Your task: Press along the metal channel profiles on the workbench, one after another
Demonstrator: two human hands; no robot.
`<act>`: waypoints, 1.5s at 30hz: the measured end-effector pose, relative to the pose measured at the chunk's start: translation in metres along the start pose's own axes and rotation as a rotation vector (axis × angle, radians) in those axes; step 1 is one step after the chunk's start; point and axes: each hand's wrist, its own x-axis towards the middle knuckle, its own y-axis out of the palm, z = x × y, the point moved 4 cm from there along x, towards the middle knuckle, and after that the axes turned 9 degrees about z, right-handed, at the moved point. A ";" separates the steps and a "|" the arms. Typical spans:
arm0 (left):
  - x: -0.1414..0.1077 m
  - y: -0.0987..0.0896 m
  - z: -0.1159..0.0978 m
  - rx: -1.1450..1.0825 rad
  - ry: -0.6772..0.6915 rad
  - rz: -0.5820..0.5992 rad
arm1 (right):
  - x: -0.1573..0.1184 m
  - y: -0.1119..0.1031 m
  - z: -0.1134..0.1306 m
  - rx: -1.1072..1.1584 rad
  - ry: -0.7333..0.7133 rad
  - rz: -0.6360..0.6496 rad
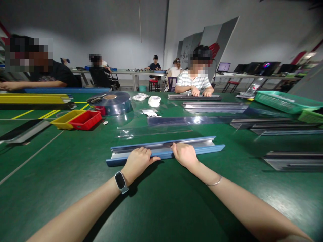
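A long blue channel-shaped profile (209,148) with a silvery inside lies across the green table in front of me. My left hand (139,162) grips its near edge left of the middle, the thumb stretched along the outside and the fingers curled over into the channel. Right of the middle, my right hand (184,154) is closed over the same near edge, its fingertips hidden inside. Just beyond the profile lies a clear plastic strip (156,131). A longer transparent strip (181,121) stretches behind that one.
Yellow (62,123) and red bins (87,121) stand at left, near a roll of clear film (117,102) with scissors on it. Dark profiles (295,163) lie at right, below a green basket (282,102). A co-worker (193,80) sits opposite, both hands on a profile.
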 end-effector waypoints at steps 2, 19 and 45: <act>0.001 0.003 0.000 0.016 0.031 0.017 | 0.000 0.000 0.001 0.004 -0.003 0.001; 0.013 0.007 -0.017 -0.014 0.083 0.006 | 0.004 -0.004 0.036 0.048 -0.131 0.017; 0.004 0.005 0.007 0.026 0.058 -0.002 | 0.004 -0.002 0.001 -0.005 0.038 0.005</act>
